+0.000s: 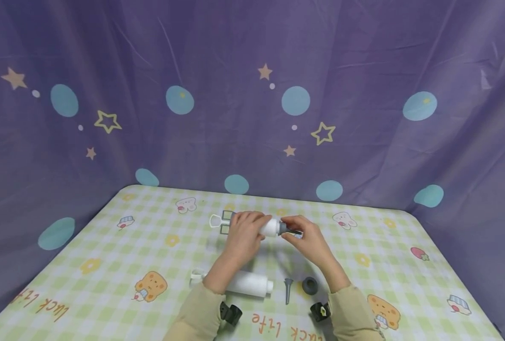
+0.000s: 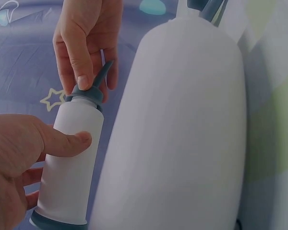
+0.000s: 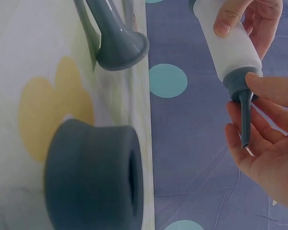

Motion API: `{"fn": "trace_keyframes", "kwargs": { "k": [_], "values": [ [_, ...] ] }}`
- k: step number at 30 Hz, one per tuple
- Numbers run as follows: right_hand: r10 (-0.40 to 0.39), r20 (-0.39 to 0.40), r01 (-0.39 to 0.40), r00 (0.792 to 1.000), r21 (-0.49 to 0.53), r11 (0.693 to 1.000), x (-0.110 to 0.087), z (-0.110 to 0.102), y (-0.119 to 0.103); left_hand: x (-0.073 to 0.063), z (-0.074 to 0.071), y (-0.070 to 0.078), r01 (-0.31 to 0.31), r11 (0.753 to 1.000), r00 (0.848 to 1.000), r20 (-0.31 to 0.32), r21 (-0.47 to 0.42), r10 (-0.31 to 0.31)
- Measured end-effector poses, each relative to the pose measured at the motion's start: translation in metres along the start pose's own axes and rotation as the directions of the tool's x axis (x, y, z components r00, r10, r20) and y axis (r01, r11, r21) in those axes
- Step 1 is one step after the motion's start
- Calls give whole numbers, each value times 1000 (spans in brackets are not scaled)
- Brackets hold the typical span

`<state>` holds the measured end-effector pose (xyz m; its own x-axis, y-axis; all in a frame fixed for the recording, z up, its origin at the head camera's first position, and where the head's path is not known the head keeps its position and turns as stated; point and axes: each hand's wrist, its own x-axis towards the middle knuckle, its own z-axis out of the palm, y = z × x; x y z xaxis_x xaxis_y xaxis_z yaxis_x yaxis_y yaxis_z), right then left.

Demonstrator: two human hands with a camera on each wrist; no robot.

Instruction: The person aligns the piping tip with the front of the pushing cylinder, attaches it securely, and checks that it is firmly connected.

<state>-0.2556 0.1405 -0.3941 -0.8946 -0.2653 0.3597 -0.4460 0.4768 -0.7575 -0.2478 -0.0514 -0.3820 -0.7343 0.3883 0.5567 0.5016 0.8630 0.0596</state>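
Note:
My left hand (image 1: pixel 245 235) grips the white barrel of a syringe (image 1: pixel 271 228), held above the table. Its ring handle (image 1: pixel 215 220) and grey-edged finger loops stick out to the left. At the other end my right hand (image 1: pixel 310 240) pinches the grey nozzle cap (image 3: pixel 237 80), thumb on the near side and fingers beyond. A thin angled grey spout (image 3: pixel 246 122) projects from that cap past the fingers. In the left wrist view the left thumb lies across the barrel (image 2: pixel 73 177), above a grey base rim.
A second white syringe (image 1: pixel 250 284) lies nearer me on the checked cloth (image 1: pixel 120 265), partly behind the left forearm. Right of it are a loose grey nozzle (image 1: pixel 288 290) and a round grey cap (image 1: pixel 310 285). A purple curtain (image 1: pixel 235 156) stands behind the table.

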Motion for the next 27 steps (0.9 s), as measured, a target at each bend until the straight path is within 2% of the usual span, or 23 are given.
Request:
{"fn": "trace_keyframes", "kwargs": {
  "k": [6, 22, 27],
  "values": [
    [42, -3, -42, 999, 18, 999, 0, -1, -2, 0, 0, 0, -2, 1000, 1000, -2, 5, 2],
    [45, 8, -45, 999, 4, 999, -1, -2, 1, 0, -1, 1, -4, 1000, 1000, -20, -2, 4],
    [29, 13, -29, 999, 17, 999, -4, -4, -11, -1, -2, 1, -8, 1000, 1000, -25, -1, 8]
  ]
}}
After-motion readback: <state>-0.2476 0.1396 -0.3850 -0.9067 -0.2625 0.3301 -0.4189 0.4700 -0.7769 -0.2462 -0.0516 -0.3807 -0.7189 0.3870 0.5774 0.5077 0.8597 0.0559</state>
